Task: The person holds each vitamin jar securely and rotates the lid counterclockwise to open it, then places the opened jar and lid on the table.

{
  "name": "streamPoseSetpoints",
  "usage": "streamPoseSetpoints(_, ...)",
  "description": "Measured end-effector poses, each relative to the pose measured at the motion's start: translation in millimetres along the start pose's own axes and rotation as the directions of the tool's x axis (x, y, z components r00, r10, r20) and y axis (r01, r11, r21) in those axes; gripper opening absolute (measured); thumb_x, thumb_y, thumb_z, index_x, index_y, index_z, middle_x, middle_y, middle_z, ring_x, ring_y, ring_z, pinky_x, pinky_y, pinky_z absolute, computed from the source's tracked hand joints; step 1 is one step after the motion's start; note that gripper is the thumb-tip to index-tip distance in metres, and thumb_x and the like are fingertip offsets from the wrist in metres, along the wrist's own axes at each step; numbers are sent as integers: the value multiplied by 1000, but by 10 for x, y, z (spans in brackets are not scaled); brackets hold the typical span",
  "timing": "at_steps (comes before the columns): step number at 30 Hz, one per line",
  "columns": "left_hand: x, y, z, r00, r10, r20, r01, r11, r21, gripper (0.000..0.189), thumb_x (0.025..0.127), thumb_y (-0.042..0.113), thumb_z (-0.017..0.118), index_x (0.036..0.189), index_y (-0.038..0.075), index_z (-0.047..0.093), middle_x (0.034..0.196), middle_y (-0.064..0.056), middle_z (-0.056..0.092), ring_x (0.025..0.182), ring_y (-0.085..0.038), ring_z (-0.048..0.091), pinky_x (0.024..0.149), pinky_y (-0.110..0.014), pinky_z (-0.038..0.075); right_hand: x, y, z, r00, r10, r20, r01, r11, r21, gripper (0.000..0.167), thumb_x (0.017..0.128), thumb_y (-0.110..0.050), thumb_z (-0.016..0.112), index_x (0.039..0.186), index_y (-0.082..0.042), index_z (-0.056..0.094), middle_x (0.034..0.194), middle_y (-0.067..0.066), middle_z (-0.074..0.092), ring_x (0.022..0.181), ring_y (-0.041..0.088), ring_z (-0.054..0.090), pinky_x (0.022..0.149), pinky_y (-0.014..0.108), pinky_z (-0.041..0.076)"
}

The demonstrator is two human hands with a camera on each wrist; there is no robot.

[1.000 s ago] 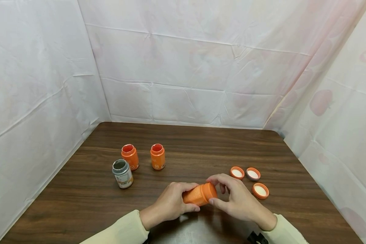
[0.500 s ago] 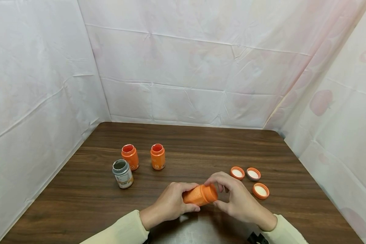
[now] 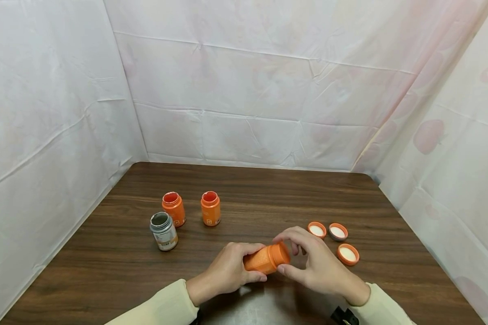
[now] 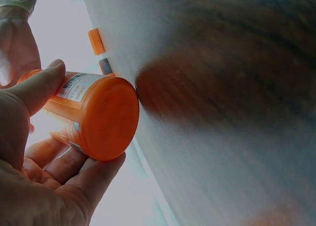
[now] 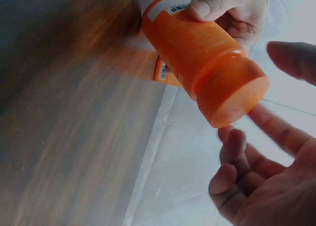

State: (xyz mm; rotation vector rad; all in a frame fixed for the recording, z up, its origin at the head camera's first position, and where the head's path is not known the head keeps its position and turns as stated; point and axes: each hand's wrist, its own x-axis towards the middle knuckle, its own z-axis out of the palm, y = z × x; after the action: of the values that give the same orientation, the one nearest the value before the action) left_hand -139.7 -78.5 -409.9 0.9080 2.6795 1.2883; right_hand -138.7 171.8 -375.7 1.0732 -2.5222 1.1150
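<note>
An orange plastic bottle (image 3: 258,262) with its orange screw lid (image 3: 279,254) on lies tilted above the table's near part, lid end to the right. My left hand (image 3: 223,271) grips its body between thumb and fingers; in the left wrist view the bottle's base (image 4: 112,119) faces the camera. Around the lid hovers my right hand (image 3: 319,264), fingers loosely bent. The right wrist view shows its thumb (image 5: 291,58) apart from the lid and a fingertip at or close to the lid's rim; whether it touches, I cannot tell.
Two open orange bottles (image 3: 210,210) and an open grey bottle (image 3: 164,232) stand upright at the left on the dark wooden table (image 3: 268,194). Three orange-rimmed lids (image 3: 347,254) lie at the right, white insides up. White sheets (image 3: 244,90) hang behind and at both sides.
My right hand's fingers and thumb shift slightly around the lid, its thumb moving off and back toward the lid's lower edge. The left hand and bottle stay nearly still.
</note>
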Motion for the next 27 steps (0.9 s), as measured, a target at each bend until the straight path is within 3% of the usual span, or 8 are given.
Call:
streamPoseSetpoints(5,0,5,-6,1000,-2,4,2,1000,-8,47,76,23,93,119,29,73,97,16,69,80,-1,59,72,-22,49,17,-14,-9,994,102,-26,-103,994,-43,37,86,-36,84,118,-28,67,90,-11,60,72,12,51,55,21,38)
streamPoseSetpoints(12,1,8,-7,1000,-5,6,5,1000,-8,47,76,24,93,119,29,73,99,16,69,81,-1,60,73,-23,50,52,-47,-14,972,236,20,-234,969,-84,38,90,-49,78,113,-20,71,89,-10,64,62,8,47,53,23,39)
streamPoseSetpoints(22,0,5,0,1000,-14,10,14,1000,-14,47,76,23,93,119,30,73,99,16,70,81,-1,60,73,-23,50,69,-64,-23,953,288,92,-277,954,-118,36,90,-54,74,105,-21,71,81,-14,60,61,4,46,53,23,39)
streamPoseSetpoints(27,3,-1,4,1000,-12,8,12,1000,-13,47,76,23,93,118,30,73,99,16,70,82,-1,60,74,-23,50,68,-55,-40,954,276,117,-263,958,-116,32,89,-52,76,103,-24,70,78,-15,58,59,3,44,52,23,37)
